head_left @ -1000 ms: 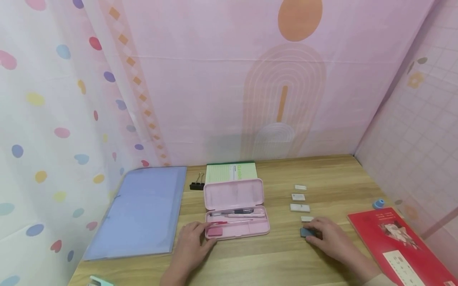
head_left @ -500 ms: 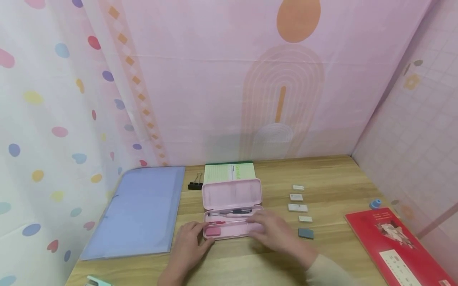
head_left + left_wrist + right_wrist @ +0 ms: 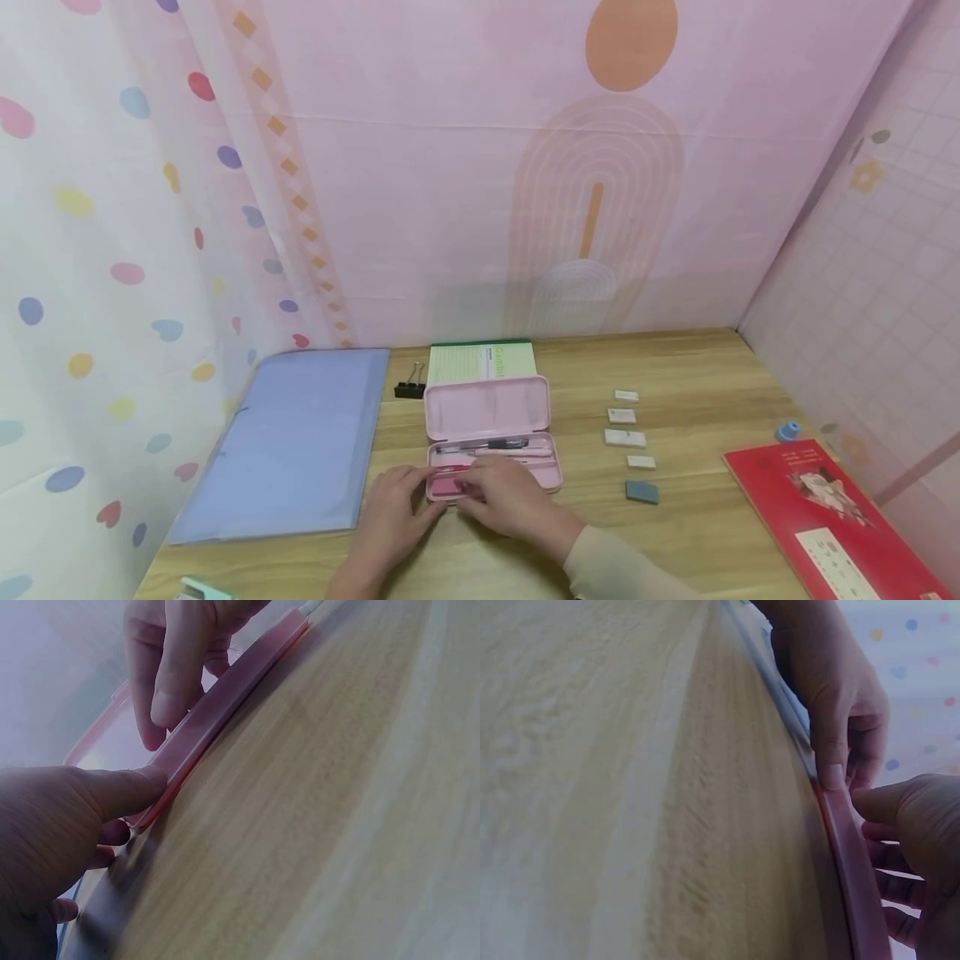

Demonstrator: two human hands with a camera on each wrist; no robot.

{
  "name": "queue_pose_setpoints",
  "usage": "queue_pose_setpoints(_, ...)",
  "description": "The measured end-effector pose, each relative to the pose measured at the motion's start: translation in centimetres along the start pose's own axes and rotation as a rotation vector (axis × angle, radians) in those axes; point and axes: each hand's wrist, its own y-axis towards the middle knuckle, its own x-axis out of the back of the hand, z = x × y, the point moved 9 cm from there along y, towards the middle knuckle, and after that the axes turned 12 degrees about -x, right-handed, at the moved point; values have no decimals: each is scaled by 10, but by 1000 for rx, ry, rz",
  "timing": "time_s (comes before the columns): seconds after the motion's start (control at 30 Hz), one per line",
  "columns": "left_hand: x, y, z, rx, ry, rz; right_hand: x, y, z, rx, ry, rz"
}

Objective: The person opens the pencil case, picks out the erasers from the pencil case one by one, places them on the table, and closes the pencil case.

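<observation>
A pink pencil case [image 3: 487, 408] lies with its lid up on the table. My left hand [image 3: 393, 512] grips its front left corner. In the left wrist view, the left thumb [image 3: 131, 791] presses on the case's front wall. My right hand [image 3: 506, 496] reaches into the front compartment, its fingertips at the right end of a pink eraser [image 3: 445, 485]; whether they pinch it is hidden. Behind lie a black-gripped pen [image 3: 506, 444], a pale pink pen [image 3: 528, 452] and a red pen [image 3: 446, 469], partly covered by the right hand.
Right of the case, several white erasers [image 3: 625, 438] and a blue-grey eraser [image 3: 642, 492] form a column. A red book [image 3: 817, 500] and a small blue object [image 3: 787, 431] lie farther right. Leftward are a blue folder [image 3: 292, 442] and black binder clip [image 3: 409, 389]; a green notepad [image 3: 465, 361] lies behind.
My right hand has left the blue-grey eraser on the table and moved left, across the case's right part, to the pink eraser. My left hand has stayed at the case's corner.
</observation>
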Motion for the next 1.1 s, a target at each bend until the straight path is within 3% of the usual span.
queue_pose_setpoints(0.5, 1, -2, 1, -8, 8, -15, -8, 8, 4, -73, -69, -31)
queue_pose_setpoints(0.87, 0, -2, 0, -3, 15, -10, -8, 9, 4, -113, 16, -43)
queue_pose_setpoints(1.1, 0, 0, -1, 0, 8, -7, -7, 13, 0, -184, 69, -26)
